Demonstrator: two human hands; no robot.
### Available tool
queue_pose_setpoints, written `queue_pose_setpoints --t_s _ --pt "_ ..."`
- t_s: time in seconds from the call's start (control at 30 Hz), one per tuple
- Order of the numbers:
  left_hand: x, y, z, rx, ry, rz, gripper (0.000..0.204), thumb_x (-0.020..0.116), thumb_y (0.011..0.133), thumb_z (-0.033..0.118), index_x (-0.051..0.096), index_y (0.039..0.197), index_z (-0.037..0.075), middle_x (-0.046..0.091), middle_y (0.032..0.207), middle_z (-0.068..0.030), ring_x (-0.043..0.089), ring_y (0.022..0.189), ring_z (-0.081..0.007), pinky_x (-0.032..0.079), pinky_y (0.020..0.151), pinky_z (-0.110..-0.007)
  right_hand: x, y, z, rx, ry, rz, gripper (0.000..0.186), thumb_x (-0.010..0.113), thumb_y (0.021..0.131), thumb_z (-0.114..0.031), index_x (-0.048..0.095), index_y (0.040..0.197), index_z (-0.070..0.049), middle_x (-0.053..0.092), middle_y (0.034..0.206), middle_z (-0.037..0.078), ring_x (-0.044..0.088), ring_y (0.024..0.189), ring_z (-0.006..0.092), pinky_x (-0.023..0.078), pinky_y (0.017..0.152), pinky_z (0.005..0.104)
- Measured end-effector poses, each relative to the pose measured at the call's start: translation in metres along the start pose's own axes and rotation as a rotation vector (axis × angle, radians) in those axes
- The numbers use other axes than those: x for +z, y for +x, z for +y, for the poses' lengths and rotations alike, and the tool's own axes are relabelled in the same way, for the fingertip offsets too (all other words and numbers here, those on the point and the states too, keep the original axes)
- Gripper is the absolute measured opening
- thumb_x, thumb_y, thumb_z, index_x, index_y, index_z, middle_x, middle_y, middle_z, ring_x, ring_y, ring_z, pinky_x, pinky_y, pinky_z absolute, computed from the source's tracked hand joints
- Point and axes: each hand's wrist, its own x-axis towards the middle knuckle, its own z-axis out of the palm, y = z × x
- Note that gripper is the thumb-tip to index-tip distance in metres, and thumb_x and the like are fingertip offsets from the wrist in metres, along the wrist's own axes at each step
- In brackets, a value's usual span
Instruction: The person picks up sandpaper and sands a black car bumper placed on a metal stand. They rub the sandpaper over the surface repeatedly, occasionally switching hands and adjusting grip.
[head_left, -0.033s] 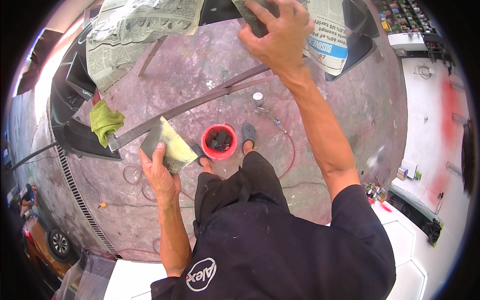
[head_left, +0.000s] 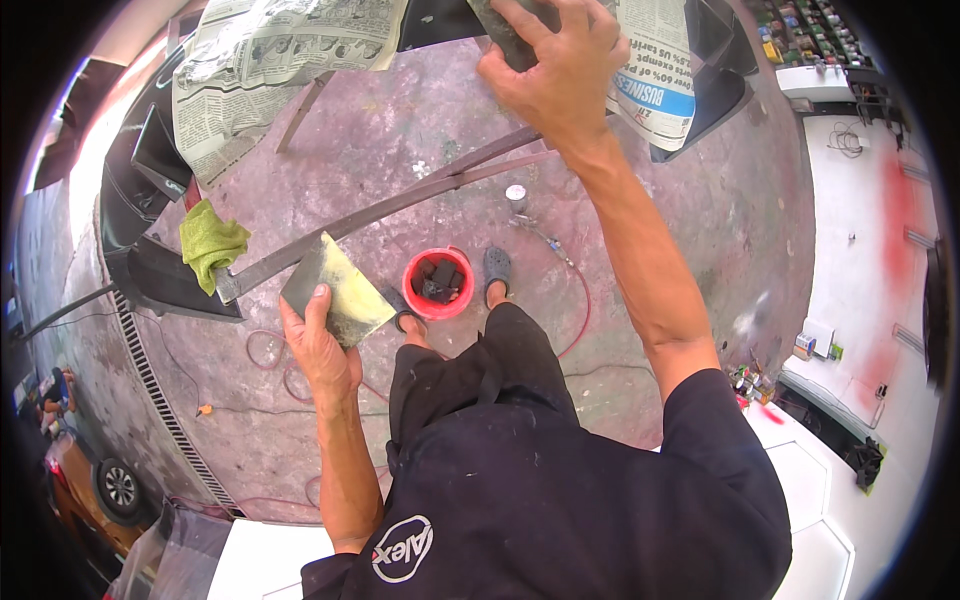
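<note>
My left hand (head_left: 322, 345) holds a thin, flat square sheet (head_left: 350, 288), dark grey with a pale yellow, worn-looking patch, thumb on top and fingers beneath. At the top edge, my right hand (head_left: 560, 65) is curled over a dark greyish-green flat piece (head_left: 510, 38), whose kind I cannot make out. That piece lies against a dark part between sheets of newspaper (head_left: 290, 45), and its upper end is cut off by the picture edge. Left of my left hand, a yellow-green cloth (head_left: 212, 245) hangs over the end of a long dark metal bar (head_left: 330, 225).
A red bucket (head_left: 412, 300) with dark blocks in it stands by my feet. Beyond it are a small can-like thing (head_left: 516, 195) and a red hose (head_left: 583, 300) on the stained floor. Black panels (head_left: 165, 280) stand left; a drain grate (head_left: 160, 400) runs along the floor.
</note>
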Motion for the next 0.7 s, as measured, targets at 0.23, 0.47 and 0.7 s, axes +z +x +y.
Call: queue_pose_setpoints --t_s 0.23,0.47,0.7 --pt "0.003 -0.002 0.002 -0.013 0.009 -0.015 0.032 0.063 0.104 0.004 0.058 0.135 0.002 0.07 0.12 -0.0074 0.07 0.106 -0.0173 0.059 0.093 -0.035 0.003 -0.001 0.005 -0.005 -0.067 -0.048 0.051 0.081 0.069 -0.031 0.08 0.119 -0.02 0.058 0.13 0.011 0.049 0.128 0.0378 0.039 0.103 0.0582" --pt "0.002 0.002 -0.005 -0.001 0.001 -0.016 0.03 0.063 0.104 0.005 0.059 0.133 0.002 0.069 0.118 -0.0073 0.07 0.104 -0.017 0.059 0.092 -0.035 0.002 0.012 0.006 -0.041 -0.057 0.01 0.05 0.081 0.069 -0.03 0.08 0.119 -0.022 0.058 0.13 0.009 0.049 0.127 0.0358 0.037 0.103 0.0574" --pt "0.005 -0.003 -0.003 -0.003 -0.008 0.002 0.029 0.064 0.103 0.005 0.06 0.132 0.002 0.069 0.117 -0.007 0.07 0.103 -0.0166 0.059 0.091 -0.035 0.007 0.009 0.013 -0.1 -0.129 0.008 0.051 0.08 0.071 -0.029 0.079 0.122 -0.027 0.057 0.13 0.007 0.048 0.128 0.0334 0.036 0.102 0.0562"
